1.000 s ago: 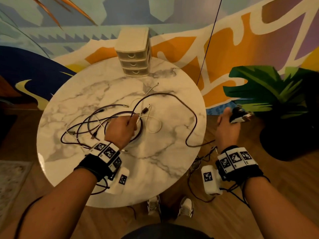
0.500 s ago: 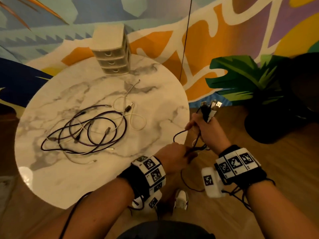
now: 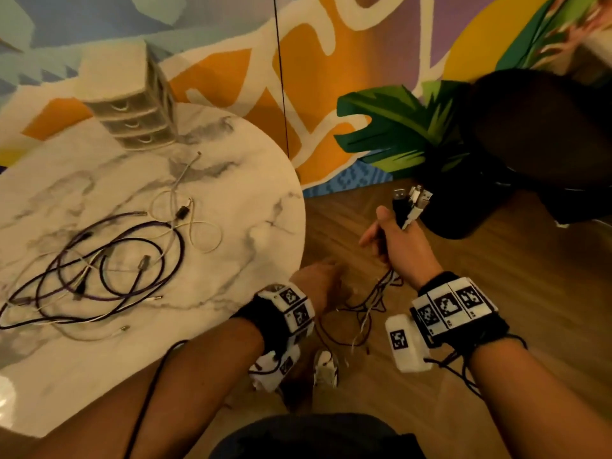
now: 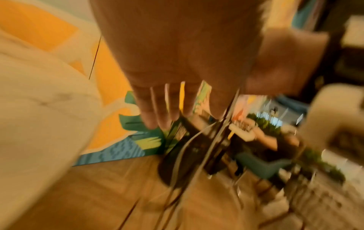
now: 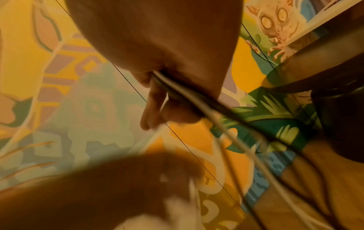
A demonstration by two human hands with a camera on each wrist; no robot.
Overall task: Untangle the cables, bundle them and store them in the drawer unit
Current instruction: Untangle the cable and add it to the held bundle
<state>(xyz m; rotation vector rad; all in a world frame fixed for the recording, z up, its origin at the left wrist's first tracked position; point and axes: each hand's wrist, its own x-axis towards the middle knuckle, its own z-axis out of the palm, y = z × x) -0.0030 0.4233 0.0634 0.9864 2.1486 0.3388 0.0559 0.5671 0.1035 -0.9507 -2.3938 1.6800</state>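
My right hand [image 3: 392, 241] is off the table's right side and grips a bunch of black and white cables, whose USB plugs [image 3: 412, 200] stick up above the fist. The right wrist view shows the cables [image 5: 197, 96] running out of the curled fingers [image 5: 155, 99]. Their loose strands [image 3: 371, 306] hang towards the floor. Below and to the left is my left hand [image 3: 326, 276], blurred. Its fingers [image 4: 167, 105] are straight beside the hanging strands [image 4: 222, 127]. A tangle of black, purple and white cables [image 3: 99, 266] lies on the marble table [image 3: 258, 180]. The beige drawer unit [image 3: 132, 107] stands at the table's far edge, drawers closed.
A black plant pot [image 3: 463, 210] and a dark round object [image 3: 536, 127] stand on the wooden floor to the right. A thin black wire [image 3: 281, 77] hangs down the painted wall behind the table. My shoe [image 3: 326, 369] is below the hanging strands.
My left hand left the tangle on the table and came right to the strands under my right hand, then straightened its fingers. A long black cable came off the table. My right hand kept its grip.
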